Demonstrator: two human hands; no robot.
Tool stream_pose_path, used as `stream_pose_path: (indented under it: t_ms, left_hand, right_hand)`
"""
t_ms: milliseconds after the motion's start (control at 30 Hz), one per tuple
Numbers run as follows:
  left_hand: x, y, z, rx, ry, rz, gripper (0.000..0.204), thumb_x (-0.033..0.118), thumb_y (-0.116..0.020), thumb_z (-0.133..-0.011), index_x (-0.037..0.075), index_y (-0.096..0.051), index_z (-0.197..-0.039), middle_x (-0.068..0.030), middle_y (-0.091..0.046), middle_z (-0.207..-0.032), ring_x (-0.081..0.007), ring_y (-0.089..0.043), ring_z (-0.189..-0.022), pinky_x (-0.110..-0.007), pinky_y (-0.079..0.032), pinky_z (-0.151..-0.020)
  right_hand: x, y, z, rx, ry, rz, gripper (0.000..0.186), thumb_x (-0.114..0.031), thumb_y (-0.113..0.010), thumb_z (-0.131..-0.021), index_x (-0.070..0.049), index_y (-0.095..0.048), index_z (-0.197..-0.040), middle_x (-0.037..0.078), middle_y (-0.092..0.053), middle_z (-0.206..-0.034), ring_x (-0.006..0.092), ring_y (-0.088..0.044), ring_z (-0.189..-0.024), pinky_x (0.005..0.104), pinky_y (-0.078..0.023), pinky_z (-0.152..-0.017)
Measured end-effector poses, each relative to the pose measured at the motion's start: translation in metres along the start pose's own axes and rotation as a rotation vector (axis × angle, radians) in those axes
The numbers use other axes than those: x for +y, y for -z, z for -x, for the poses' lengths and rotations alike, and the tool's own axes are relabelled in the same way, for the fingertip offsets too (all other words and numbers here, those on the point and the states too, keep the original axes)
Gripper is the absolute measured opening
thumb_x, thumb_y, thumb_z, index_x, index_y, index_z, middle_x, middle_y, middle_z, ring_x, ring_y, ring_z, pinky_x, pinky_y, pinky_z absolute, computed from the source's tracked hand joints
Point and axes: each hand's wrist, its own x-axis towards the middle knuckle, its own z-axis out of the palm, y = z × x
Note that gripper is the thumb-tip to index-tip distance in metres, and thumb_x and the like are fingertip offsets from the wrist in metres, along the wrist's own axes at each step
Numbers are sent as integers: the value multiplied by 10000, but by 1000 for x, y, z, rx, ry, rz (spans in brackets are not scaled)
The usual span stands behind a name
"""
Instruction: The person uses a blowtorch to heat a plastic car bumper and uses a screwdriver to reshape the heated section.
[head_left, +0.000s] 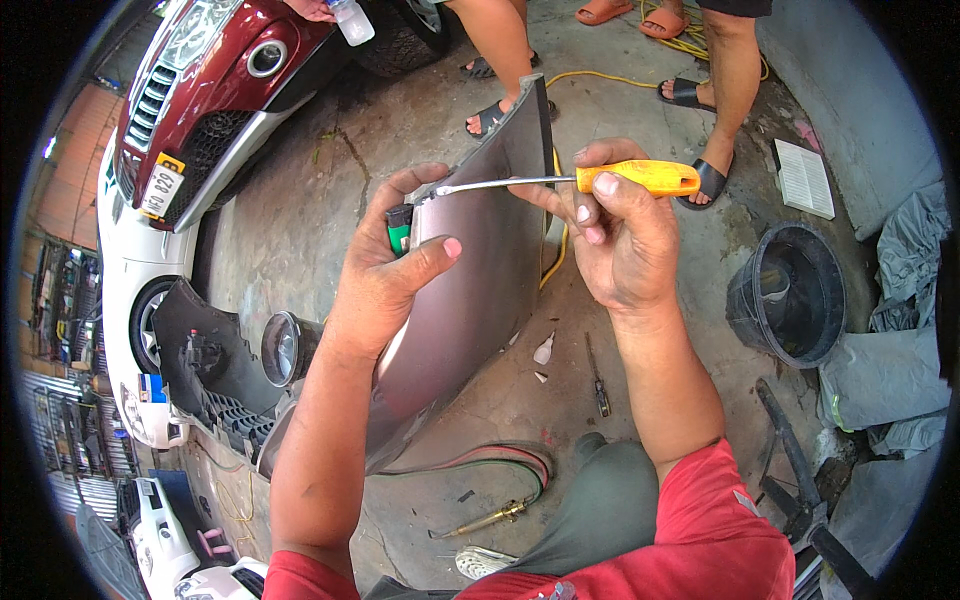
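My right hand is closed around a screwdriver with a yellow handle. Its metal shaft points left, and the tip meets the upper edge of a grey-mauve car bumper. That bumper stands up in front of me, curving toward the far side. My left hand grips the same edge close to the tip, thumb on the near side. A small green thing with a black top sits between its thumb and fingers; its lower part is hidden.
Below the bumper, a second screwdriver and a brass torch with red and green hoses lie on the concrete. A black bucket stands right. A round lamp is at left. Beyond are a dark red car and several people's legs.
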Motion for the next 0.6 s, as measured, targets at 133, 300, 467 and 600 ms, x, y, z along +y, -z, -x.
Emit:
stream_pose_path:
  t_ms: [133,300,467,600]
  left_hand:
    - [0,1,-1,-5,8,-10,696,122,-813,-834,98,-534,-1470,-43,-658,-1192,-134,-594,-1063,-280,-454,-1000]
    - [-1,0,-1,3,-5,-24,691,124,-815,-835,96,-537,-1468,-46,-664,-1187,-136,-596,-1068,-283,-453,-1005]
    - [0,1,-1,-2,7,-15,695,126,-813,-831,97,-537,-1469,-47,-665,-1176,-143,-599,-1061,-289,-454,-1006]
    - [0,2,-1,2,-1,-61,698,131,-813,-828,97,-538,-1468,-49,-665,-1170,-147,-601,-1057,-290,-458,-1002]
  right_hand:
    - [0,0,0,1,-1,11,207,-146,-623,-943,-57,-671,-1124,-30,-531,-632,25,-455,-510,675,-468,-1095]
    - [0,0,0,-7,-1,10,206,-149,-624,-945,-54,-670,-1122,-29,-532,-633,22,-458,-515,676,-468,-1094]
    - [0,0,0,-12,-2,14,204,-148,-625,-944,-53,-672,-1118,-29,-529,-633,23,-456,-516,678,-467,-1094]
    - [1,0,-1,-13,-3,13,209,-147,-625,-939,-52,-673,-1118,-28,-528,-636,26,-441,-511,679,-467,-1095]
